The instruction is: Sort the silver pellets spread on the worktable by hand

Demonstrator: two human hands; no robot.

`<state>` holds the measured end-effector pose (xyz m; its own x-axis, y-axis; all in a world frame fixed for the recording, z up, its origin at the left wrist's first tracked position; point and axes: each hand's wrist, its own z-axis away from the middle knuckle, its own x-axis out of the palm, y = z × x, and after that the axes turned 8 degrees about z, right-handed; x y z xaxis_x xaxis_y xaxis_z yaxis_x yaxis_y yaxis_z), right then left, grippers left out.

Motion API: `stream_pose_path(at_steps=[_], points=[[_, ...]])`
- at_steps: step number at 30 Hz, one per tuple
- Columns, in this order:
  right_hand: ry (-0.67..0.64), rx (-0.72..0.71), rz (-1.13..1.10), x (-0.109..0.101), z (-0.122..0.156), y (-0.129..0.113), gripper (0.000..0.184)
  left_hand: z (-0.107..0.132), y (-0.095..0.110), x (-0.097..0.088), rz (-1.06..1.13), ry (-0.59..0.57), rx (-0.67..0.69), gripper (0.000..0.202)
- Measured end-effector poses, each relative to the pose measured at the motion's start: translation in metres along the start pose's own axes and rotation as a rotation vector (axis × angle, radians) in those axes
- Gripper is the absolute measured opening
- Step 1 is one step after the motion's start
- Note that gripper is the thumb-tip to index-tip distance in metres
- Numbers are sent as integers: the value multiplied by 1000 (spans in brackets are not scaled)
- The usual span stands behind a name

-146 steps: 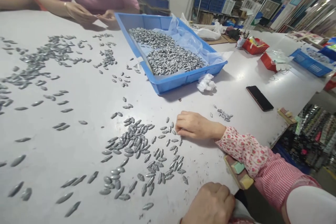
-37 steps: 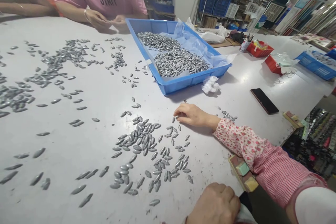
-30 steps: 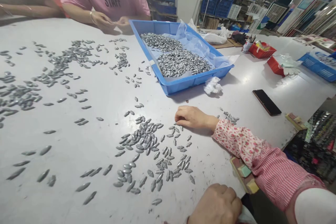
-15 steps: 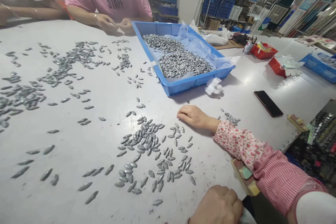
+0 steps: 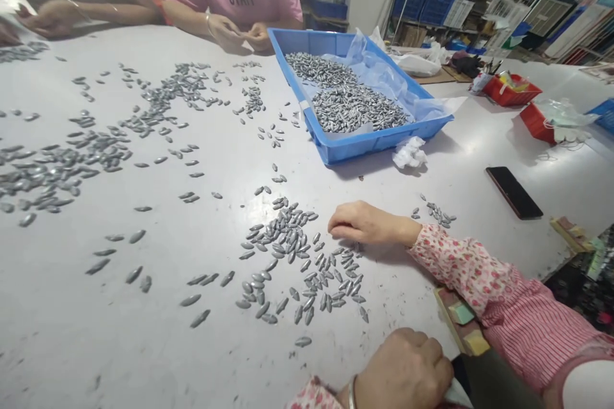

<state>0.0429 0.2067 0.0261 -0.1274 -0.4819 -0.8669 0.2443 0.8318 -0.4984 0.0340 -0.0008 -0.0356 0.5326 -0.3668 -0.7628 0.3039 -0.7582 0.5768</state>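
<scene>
A pile of small grey metal oval pieces (image 5: 297, 255) lies on the white table (image 5: 144, 345) in front of me. My right hand (image 5: 364, 225), in a floral sleeve, rests on the table at the pile's right edge. Its fingers are curled down with the tips touching the nearest pieces, and what they pinch is hidden. At the table's near edge my left hand (image 5: 405, 370) is closed in a fist, with something white showing just beside it. A blue tray (image 5: 374, 144) heaped with the same pieces stands beyond my right hand.
More grey pieces (image 5: 57, 166) are scattered over the left of the table. Two other people's hands (image 5: 240, 32) work at the far edge. A black phone (image 5: 514, 192), crumpled tissue (image 5: 409, 153), red bins (image 5: 511, 91) and a small group of pieces (image 5: 436, 212) lie to the right.
My right hand has drawn slightly nearer to me, onto the pile's edge, its fingers more curled. My left fist has stayed put. The view has swung left.
</scene>
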Motion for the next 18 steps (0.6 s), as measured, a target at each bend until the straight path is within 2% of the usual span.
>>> stream_pose_path(at_steps=[2, 4, 8, 11, 16, 18], points=[[48, 28, 3, 1, -6, 1, 15, 0, 1, -3, 12, 8, -2, 16], [39, -10, 28, 5, -12, 0, 17, 0, 1, -4, 13, 23, -11, 17], [-59, -123, 87, 10, -16, -7, 18, -1, 1, 0, 5, 37, -17, 17], [-132, -167, 37, 10, -16, -10, 17, -1, 0, 3, -4, 39, -1, 18], [-13, -111, 99, 15, -19, -16, 19, -2, -1, 2, -4, 61, 18, 18], [-48, -151, 107, 16, -18, -18, 19, -2, -1, 1, -7, 68, 21, 18]])
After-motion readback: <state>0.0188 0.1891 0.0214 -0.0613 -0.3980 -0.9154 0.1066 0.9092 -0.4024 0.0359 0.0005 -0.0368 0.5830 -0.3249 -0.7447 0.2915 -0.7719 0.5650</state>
